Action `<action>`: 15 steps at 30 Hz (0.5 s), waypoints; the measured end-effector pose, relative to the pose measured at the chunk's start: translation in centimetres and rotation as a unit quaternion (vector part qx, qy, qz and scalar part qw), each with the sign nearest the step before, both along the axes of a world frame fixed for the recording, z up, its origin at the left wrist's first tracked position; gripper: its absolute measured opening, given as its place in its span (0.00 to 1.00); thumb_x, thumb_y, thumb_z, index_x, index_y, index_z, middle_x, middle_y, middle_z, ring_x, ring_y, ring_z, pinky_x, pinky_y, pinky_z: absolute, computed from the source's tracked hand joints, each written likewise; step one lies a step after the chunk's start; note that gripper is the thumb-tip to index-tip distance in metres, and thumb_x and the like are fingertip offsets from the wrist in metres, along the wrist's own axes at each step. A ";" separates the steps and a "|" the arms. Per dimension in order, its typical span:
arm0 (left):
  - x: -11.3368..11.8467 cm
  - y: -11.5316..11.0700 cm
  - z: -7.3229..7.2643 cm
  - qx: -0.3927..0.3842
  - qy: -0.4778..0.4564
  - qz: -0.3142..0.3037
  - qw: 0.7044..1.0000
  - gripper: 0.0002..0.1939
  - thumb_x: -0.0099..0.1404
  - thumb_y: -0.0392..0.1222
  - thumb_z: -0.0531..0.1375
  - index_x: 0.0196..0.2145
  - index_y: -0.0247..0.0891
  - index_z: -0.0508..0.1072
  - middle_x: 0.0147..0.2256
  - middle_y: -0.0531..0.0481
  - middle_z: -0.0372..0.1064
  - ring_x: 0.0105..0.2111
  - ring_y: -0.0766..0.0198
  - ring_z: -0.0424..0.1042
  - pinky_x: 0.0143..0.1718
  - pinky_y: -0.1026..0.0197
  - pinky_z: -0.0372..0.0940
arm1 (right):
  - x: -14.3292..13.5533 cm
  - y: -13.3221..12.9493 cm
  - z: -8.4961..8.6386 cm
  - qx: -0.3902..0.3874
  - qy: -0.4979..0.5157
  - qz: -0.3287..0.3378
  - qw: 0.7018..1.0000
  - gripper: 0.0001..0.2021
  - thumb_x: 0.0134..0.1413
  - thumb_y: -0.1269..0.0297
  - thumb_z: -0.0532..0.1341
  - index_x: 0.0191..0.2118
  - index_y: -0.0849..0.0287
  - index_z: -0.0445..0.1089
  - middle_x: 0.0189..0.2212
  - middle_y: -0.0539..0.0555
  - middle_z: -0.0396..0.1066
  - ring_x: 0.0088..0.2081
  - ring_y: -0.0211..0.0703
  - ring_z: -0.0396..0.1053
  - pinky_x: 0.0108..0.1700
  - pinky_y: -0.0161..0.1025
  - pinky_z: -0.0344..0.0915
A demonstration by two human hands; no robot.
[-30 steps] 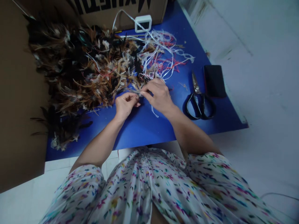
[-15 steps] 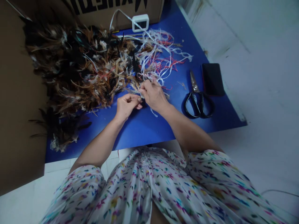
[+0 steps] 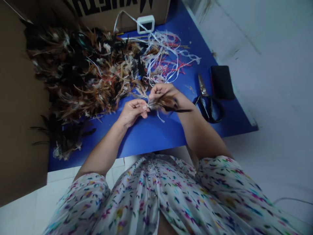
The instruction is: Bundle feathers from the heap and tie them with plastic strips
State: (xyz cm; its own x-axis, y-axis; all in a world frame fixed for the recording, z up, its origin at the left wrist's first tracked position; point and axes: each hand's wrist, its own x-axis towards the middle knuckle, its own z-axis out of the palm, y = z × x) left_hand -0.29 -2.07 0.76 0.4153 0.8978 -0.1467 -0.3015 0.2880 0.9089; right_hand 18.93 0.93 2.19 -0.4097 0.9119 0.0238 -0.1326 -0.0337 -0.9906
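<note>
A small bunch of brown and black feathers (image 3: 166, 101) points to the right in front of me, partly smeared by motion. My left hand (image 3: 134, 112) pinches its pale base between thumb and fingers. Just above and to the right, my right hand (image 3: 162, 91) is closed with thumb and fingertips together near that base; what it pinches is too small to make out. A pale strip of ribbon (image 3: 160, 117) hangs below the bunch. Beyond my hands lies a tangle of white ribbon and red string (image 3: 168, 55).
A large heap of feathers (image 3: 90, 71) covers the left of the blue table (image 3: 156, 137). Black-handled scissors (image 3: 207, 104) and a dark phone-like slab (image 3: 222, 82) lie at the right. A small white-framed device (image 3: 145, 24) stands before a cardboard box (image 3: 110, 19).
The feather bunch, hidden before, now shows, swung out to the right across my right wrist. My right hand has turned and shifted slightly right; my left hand stays nearly in place.
</note>
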 end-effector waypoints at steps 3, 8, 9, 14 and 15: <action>0.1 0.2 0.1 -0.030 -0.049 0.059 0.997 0.21 0.41 0.47 0.78 0.27 0.35 0.75 0.22 0.55 0.76 0.16 0.74 0.69 0.18 0.73 0.65 | -1.4 -0.4 -0.5 0.011 0.080 -0.066 0.995 0.23 0.34 0.47 0.76 0.29 0.57 0.70 0.24 0.46 0.69 0.26 0.35 0.66 0.29 0.35 0.66; 0.2 0.6 0.3 -0.079 -0.070 0.154 0.982 0.16 0.44 0.39 0.77 0.25 0.36 0.74 0.22 0.57 0.75 0.17 0.76 0.69 0.18 0.75 0.65 | -3.3 -1.2 -0.4 0.025 0.043 -0.126 0.991 0.18 0.41 0.57 0.75 0.25 0.56 0.64 0.24 0.47 0.71 0.27 0.37 0.70 0.34 0.40 0.72; 0.3 0.7 0.3 -0.083 -0.067 0.163 0.981 0.15 0.44 0.38 0.77 0.26 0.36 0.75 0.22 0.57 0.75 0.17 0.76 0.69 0.19 0.75 0.66 | -3.4 -1.3 -0.3 0.026 0.038 -0.136 0.990 0.18 0.41 0.58 0.75 0.25 0.56 0.64 0.24 0.47 0.71 0.27 0.37 0.70 0.34 0.40 0.73; 0.5 0.6 -0.1 -0.067 -0.052 0.181 0.980 0.17 0.43 0.40 0.77 0.27 0.36 0.75 0.22 0.56 0.75 0.18 0.75 0.70 0.21 0.74 0.67 | -3.3 -1.3 -0.1 -0.001 0.031 -0.134 0.990 0.18 0.40 0.60 0.76 0.30 0.57 0.67 0.25 0.46 0.71 0.26 0.35 0.69 0.33 0.38 0.71; 0.5 0.5 -0.2 -0.057 -0.049 0.184 0.980 0.18 0.43 0.42 0.78 0.27 0.36 0.75 0.22 0.56 0.75 0.18 0.75 0.70 0.21 0.74 0.67 | -3.3 -1.3 -0.1 -0.009 0.030 -0.131 0.991 0.18 0.39 0.60 0.76 0.31 0.57 0.68 0.25 0.46 0.70 0.26 0.35 0.69 0.32 0.38 0.71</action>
State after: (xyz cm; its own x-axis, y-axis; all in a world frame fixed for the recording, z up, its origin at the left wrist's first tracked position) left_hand 0.23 -1.54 0.56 0.0836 0.9697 -0.2297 -0.4885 0.2407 0.8387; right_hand 15.60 -0.34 2.13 -0.1563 0.9874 0.0230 -0.1986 -0.0086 -0.9800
